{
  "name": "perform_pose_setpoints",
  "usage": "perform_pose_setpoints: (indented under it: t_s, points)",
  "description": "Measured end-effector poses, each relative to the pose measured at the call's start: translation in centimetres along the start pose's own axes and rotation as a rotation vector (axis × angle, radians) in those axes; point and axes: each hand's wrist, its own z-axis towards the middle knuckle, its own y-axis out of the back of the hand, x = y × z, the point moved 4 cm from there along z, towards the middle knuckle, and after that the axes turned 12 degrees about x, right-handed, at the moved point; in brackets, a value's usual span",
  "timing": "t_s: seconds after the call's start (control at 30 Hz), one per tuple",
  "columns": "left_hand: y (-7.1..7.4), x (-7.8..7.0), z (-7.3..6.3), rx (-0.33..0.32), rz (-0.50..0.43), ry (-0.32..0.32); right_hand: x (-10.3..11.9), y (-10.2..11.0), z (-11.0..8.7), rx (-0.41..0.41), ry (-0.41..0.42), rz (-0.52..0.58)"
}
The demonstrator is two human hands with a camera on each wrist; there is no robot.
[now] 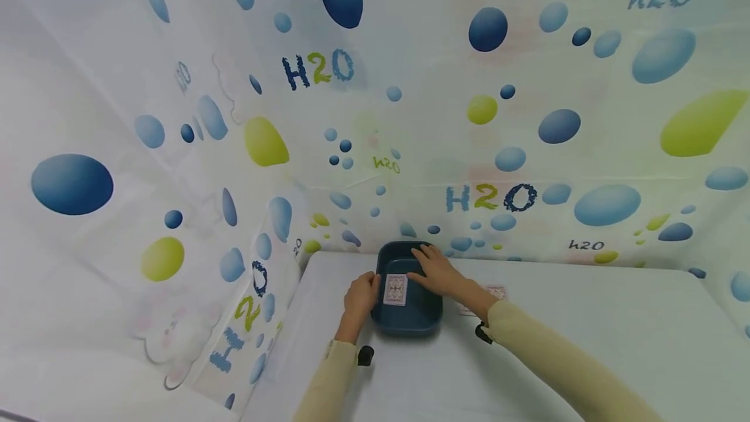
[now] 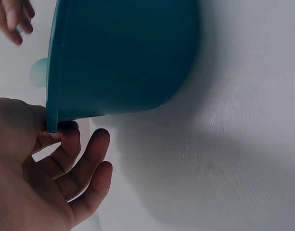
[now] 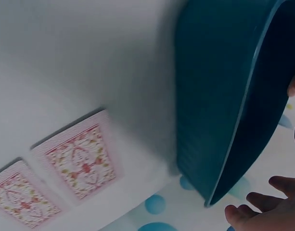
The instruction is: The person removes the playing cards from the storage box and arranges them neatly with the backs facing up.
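A dark blue plastic basin (image 1: 413,329) stands on the white table, long side pointing away from me. Inside it, toward the left, lies a stack of playing cards (image 1: 395,290) with a red-and-white patterned back. My left hand (image 1: 361,295) pinches the basin's left rim; in the left wrist view its fingers (image 2: 92,149) curl outside the wall, the thumb mostly hidden by the rim. Over the basin's right far side is my right hand (image 1: 439,272), fingers spread and holding nothing. In the right wrist view, its fingers (image 3: 262,202) are beside the rim.
Two more patterned card stacks, a nearer one (image 3: 82,156) and another (image 3: 24,195), lie on the table right of the basin, partly under my right forearm in the head view. A white curtain (image 1: 410,122) with blue and green drops hangs behind the table (image 1: 586,331).
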Motion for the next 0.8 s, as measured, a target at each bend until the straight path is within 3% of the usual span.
perform_pose_setpoints:
  t_s: [0.17, 0.4, 0.8]
  points:
    - [0.0, -0.1, 0.0, -0.013, 0.033, -0.004, 1.5, -0.6, 1.4, 0.013, 0.016, -0.011]
    - [0.3, -0.6, -0.3, -0.019, 0.024, -0.018, 2.1, -1.7, 3.5, 0.044, -0.032, -0.005]
    - [0.0, -0.3, -0.2, -0.022, 0.044, -0.012, 2.1, -4.6, 5.8, 0.273, -0.165, -0.087]
